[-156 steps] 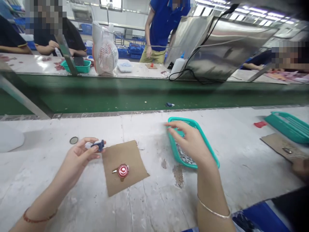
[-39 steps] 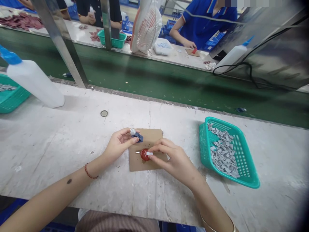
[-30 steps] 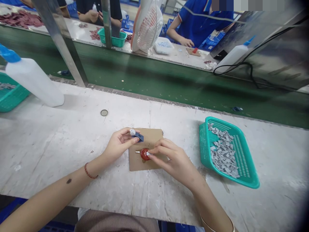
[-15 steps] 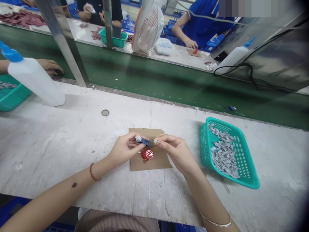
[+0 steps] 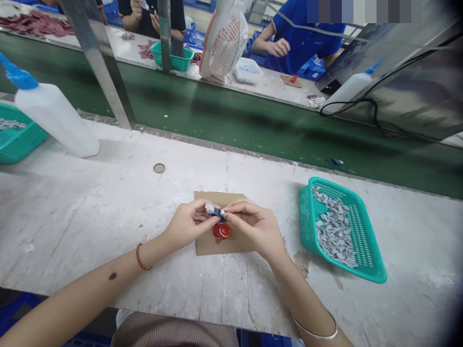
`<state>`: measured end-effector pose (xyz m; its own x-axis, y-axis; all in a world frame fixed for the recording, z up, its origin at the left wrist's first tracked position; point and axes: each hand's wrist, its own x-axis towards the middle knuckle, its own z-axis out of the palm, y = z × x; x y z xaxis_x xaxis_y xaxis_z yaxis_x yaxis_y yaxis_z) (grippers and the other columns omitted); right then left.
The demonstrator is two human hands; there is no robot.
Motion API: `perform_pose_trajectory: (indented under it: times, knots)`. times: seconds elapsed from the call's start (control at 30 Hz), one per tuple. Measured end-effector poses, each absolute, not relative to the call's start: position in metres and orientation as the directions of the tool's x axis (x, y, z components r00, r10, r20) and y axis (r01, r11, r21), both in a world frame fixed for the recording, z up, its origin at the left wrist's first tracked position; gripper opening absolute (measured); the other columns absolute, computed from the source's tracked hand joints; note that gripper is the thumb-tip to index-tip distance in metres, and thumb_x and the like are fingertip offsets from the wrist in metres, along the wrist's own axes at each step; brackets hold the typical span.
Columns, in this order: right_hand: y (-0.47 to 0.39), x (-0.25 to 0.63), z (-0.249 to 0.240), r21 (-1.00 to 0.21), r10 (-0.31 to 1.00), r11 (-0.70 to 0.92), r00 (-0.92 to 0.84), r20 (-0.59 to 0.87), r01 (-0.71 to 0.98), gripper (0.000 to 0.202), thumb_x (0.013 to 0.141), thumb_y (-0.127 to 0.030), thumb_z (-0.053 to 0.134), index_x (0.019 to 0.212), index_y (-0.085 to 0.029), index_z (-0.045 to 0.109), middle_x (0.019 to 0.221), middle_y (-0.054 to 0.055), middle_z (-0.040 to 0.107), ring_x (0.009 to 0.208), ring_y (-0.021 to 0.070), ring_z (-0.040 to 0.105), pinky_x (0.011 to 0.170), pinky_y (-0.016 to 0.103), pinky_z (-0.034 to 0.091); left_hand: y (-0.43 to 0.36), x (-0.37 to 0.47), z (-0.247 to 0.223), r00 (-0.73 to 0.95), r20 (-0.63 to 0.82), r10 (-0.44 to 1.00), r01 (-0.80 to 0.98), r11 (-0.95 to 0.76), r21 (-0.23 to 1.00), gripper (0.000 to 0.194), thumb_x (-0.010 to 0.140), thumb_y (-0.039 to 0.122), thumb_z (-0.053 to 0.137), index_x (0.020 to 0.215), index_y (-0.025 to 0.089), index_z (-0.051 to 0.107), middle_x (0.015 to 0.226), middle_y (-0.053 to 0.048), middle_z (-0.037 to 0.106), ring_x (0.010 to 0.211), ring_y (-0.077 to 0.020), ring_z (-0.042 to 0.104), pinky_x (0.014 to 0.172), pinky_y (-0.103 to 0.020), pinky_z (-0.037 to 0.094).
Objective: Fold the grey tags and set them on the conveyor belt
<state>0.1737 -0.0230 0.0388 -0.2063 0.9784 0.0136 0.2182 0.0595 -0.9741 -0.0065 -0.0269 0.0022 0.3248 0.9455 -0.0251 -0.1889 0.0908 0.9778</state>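
Observation:
My left hand [image 5: 184,224] is closed on a small dark blue piece [image 5: 217,212], pinched between thumb and fingers. A whitish crumpled bit [image 5: 209,208] shows beside it at those fingers. The fingertips of my right hand [image 5: 258,226] pinch a tiny grey-white piece [image 5: 222,212] against the right end of the blue piece; whether the two are joined I cannot tell. Just below the fingers, a glossy red round object [image 5: 222,232] rests on a square of brown cardboard [image 5: 206,247]. To the right stands a green basket [image 5: 379,272] holding many small grey-white pieces [image 5: 338,238].
A white squeeze bottle [image 5: 58,118] with a blue tip leans at the left, near another green basket [image 5: 21,150]. A bottle cap [image 5: 159,167] lies on the table. Beyond runs a green belt [image 5: 217,118], with a metal post [image 5: 97,62], a fan [image 5: 226,43] and co-workers across it.
My right hand has moved left, bringing its tiny piece up to the blue piece. The co-worker in blue has lifted a hand off the far table. A hand at far left has left view.

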Motion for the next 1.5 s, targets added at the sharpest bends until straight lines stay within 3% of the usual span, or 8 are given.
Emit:
perform_pose_trajectory:
  times: [0.5, 0.63, 0.73, 0.83, 0.97, 1.13, 1.37, 1.5]
  knots:
    - [-0.028, 0.174, 0.044, -0.882, 0.959, 0.204, -0.266, 0.094, 0.424, 0.005, 0.082, -0.023, 0.068, 0.079, -0.022, 0.073, 0.087, 0.004, 0.071, 0.089, 0.0185, 0.065, 0.083, 0.032, 0.052, -0.027, -0.006, -0.003, 0.313, -0.024, 0.949, -0.122, 0.065, 0.99, 0.015, 0.079, 0.024, 0.067, 0.093, 0.017, 0.065, 0.098, -0.007, 0.073, 0.088, -0.0205, 0.071, 0.077, -0.03, 0.058]
    - [-0.029, 0.175, 0.048, -0.823, 0.936, 0.306, -0.308, 0.169, 0.478, 0.014, 0.087, -0.023, 0.063, 0.098, -0.023, 0.072, 0.094, 0.005, 0.069, 0.091, 0.0176, 0.064, 0.082, 0.032, 0.051, -0.025, -0.007, 0.002, 0.296, -0.109, 0.949, -0.232, 0.182, 0.956, 0.019, 0.077, 0.027, 0.07, 0.091, 0.016, 0.064, 0.092, -0.008, 0.074, 0.087, -0.0209, 0.071, 0.076, -0.031, 0.058]
    - [-0.032, 0.177, 0.054, -0.753, 0.884, 0.441, -0.38, 0.271, 0.489, 0.03, 0.09, -0.021, 0.059, 0.12, -0.024, 0.062, 0.108, 0.006, 0.065, 0.1, 0.0184, 0.061, 0.086, 0.034, 0.05, -0.024, -0.009, 0.011, 0.332, -0.129, 0.934, -0.332, 0.244, 0.911, 0.021, 0.078, 0.028, 0.07, 0.093, 0.014, 0.064, 0.09, -0.008, 0.074, 0.086, -0.0199, 0.07, 0.078, -0.031, 0.057]
    - [-0.035, 0.175, 0.062, -0.638, 0.803, 0.586, -0.464, 0.374, 0.499, 0.043, 0.087, -0.023, 0.063, 0.13, -0.024, 0.054, 0.118, 0.008, 0.061, 0.108, 0.0205, 0.058, 0.09, 0.036, 0.049, -0.029, -0.01, 0.02, 0.362, -0.132, 0.923, -0.384, 0.277, 0.881, 0.019, 0.079, 0.028, 0.071, 0.093, 0.015, 0.066, 0.086, -0.006, 0.073, 0.082, -0.0171, 0.068, 0.076, -0.027, 0.054]
    - [-0.039, 0.169, 0.065, -0.466, 0.707, 0.707, -0.516, 0.484, 0.532, 0.042, 0.086, -0.027, 0.066, 0.126, -0.023, 0.055, 0.112, 0.009, 0.065, 0.099, 0.0206, 0.061, 0.084, 0.036, 0.052, -0.039, -0.006, 0.029, 0.406, -0.18, 0.896, -0.437, 0.363, 0.823, 0.017, 0.079, 0.028, 0.072, 0.09, 0.016, 0.066, 0.079, -0.002, 0.07, 0.073, -0.012, 0.064, 0.069, -0.022, 0.05]
    - [-0.044, 0.168, 0.063, -0.335, 0.627, 0.765, -0.516, 0.584, 0.551, 0.037, 0.088, -0.022, 0.063, 0.124, -0.02, 0.056, 0.106, 0.009, 0.069, 0.096, 0.0195, 0.064, 0.08, 0.033, 0.053, -0.045, -0.002, 0.034, 0.459, -0.212, 0.863, -0.48, 0.441, 0.758, 0.016, 0.08, 0.03, 0.07, 0.088, 0.016, 0.066, 0.08, -0.003, 0.069, 0.072, -0.0109, 0.062, 0.074, -0.022, 0.048]
    - [-0.045, 0.166, 0.063, -0.362, 0.66, 0.737, -0.493, 0.567, 0.57, 0.033, 0.088, -0.027, 0.063, 0.12, -0.018, 0.059, 0.103, 0.01, 0.07, 0.093, 0.0195, 0.065, 0.078, 0.034, 0.053, -0.046, -0.004, 0.037, 0.472, -0.222, 0.853, -0.452, 0.45, 0.77, 0.022, 0.08, 0.032, 0.071, 0.095, 0.017, 0.067, 0.078, -0.004, 0.07, 0.078, -0.0147, 0.065, 0.078, -0.025, 0.048]
    - [-0.046, 0.168, 0.063, -0.318, 0.643, 0.74, -0.485, 0.592, 0.593, 0.032, 0.087, -0.027, 0.063, 0.118, -0.019, 0.06, 0.103, 0.009, 0.071, 0.093, 0.0192, 0.066, 0.077, 0.033, 0.053, -0.048, -0.002, 0.038, 0.515, -0.199, 0.834, -0.459, 0.464, 0.758, 0.024, 0.08, 0.032, 0.07, 0.099, 0.017, 0.067, 0.081, -0.005, 0.071, 0.079, -0.0151, 0.066, 0.079, -0.026, 0.049]
